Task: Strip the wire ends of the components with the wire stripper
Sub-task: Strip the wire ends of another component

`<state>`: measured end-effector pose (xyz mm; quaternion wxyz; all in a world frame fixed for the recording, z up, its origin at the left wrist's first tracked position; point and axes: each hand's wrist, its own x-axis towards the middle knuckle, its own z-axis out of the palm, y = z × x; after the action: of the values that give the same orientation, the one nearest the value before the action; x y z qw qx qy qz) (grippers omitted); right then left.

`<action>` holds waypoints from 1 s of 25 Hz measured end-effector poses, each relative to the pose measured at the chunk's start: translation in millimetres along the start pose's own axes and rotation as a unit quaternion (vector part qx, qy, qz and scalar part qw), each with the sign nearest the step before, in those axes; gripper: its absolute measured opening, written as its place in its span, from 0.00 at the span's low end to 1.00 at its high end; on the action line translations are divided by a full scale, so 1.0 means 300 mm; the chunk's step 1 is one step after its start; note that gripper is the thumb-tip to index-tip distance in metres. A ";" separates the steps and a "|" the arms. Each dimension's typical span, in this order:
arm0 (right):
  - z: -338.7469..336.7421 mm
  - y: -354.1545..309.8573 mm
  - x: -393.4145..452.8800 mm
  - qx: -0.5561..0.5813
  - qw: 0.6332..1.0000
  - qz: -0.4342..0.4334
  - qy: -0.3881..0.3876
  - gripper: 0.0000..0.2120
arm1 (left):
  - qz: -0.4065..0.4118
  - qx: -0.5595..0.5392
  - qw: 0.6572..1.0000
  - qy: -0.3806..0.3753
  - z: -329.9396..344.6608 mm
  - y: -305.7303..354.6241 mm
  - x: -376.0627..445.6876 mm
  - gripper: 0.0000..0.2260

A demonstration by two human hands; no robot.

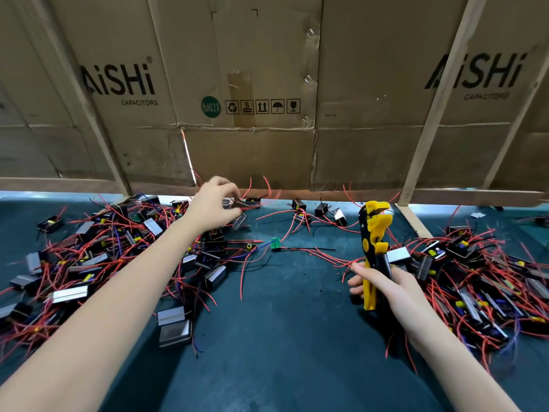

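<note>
My right hand point(386, 285) grips the handles of a yellow and black wire stripper point(372, 233), which stands upright with its jaws up at the right of the table. My left hand point(212, 203) reaches far forward and pinches a small black component with red wires point(237, 204) near the table's back edge. A large heap of black and silver components with red wires point(98, 257) lies to the left. A second heap of components point(475, 278) lies to the right.
The table has a dark green mat point(282, 337). A small green circuit board point(276, 244) with wires lies mid-table. A few loose components point(322, 211) sit at the back. A cardboard wall point(252, 114) with wooden battens closes off the far edge.
</note>
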<state>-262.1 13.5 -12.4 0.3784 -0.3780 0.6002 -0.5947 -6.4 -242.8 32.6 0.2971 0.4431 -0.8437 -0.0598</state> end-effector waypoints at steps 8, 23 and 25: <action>-0.001 0.002 0.000 0.010 1.000 -0.003 -0.004 0.11 | -0.075 -0.481 0.855 0.178 -0.235 0.189 -0.052 0.06; -0.005 0.013 -0.018 -0.027 1.000 -0.008 -0.002 0.26 | -0.108 -0.289 0.936 -0.171 0.093 0.324 -0.430 0.04; -0.010 0.015 -0.019 -0.058 0.998 -0.026 0.021 0.25 | -0.026 -0.295 0.937 -0.185 0.043 0.293 -0.423 0.08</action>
<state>-262.5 19.9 -17.0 0.3279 -0.4021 0.6316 -0.5761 -21.6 -92.8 -2.8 0.2512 0.3383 -0.8167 -0.3943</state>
